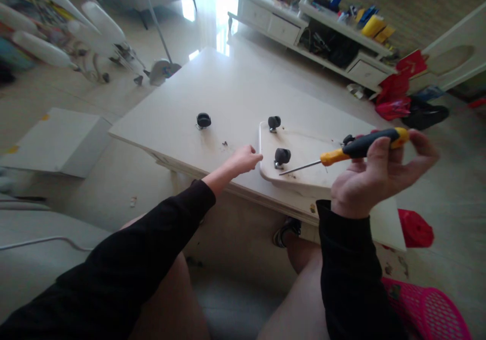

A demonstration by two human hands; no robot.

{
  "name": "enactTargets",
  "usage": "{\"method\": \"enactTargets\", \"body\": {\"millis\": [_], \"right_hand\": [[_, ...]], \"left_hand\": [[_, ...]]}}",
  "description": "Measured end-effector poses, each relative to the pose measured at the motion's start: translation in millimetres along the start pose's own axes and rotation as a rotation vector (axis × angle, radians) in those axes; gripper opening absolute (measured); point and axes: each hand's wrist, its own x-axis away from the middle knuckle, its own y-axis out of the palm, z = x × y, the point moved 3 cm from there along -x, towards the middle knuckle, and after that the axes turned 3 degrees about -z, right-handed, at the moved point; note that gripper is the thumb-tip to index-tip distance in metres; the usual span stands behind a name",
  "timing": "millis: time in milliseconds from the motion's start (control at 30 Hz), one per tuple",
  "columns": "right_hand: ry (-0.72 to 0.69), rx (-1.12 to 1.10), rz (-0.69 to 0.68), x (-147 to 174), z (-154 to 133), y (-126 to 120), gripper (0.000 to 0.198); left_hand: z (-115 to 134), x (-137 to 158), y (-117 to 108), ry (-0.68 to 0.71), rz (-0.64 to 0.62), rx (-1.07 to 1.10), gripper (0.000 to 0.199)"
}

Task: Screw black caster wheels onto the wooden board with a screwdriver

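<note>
My right hand [370, 173] is closed around the black-and-yellow handle of a screwdriver [355, 149]. The metal shaft points left, its tip just in front of a black caster wheel [282, 157]. That caster stands on an upturned white panel [311, 163] with rounded corners. Another caster [274, 122] is behind it, and a third [348, 139] is partly hidden by my right hand. My left hand [246, 160] is closed at the panel's left edge, gripping it with curled fingers. A separate caster [203, 120] sits on the white table [167, 104], near small dark screws [225, 143].
A pink basket [436, 304] stands low at the right, and a red bag [415, 228] lies by the table. A white box [56, 140] is at the left. Behind the table is a low white cabinet [283, 29] with tools on it. My knees are below the table's near edge.
</note>
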Motion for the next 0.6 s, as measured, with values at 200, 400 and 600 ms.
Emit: {"method": "enactTargets", "body": {"millis": [200, 400, 600], "right_hand": [[0.337, 0.053, 0.147, 8, 22, -64, 0.037], [0.662, 0.062, 0.308, 12, 58, -129, 0.034], [0.823, 0.057, 0.381, -1, 75, -187, 0.030]], "left_hand": [[-13, 35, 34, -0.129, -0.086, 0.511, 0.048], [-22, 48, 53, -0.089, 0.030, 0.649, 0.043], [-29, 36, 53, -0.067, 0.103, 0.657, 0.044]]}}
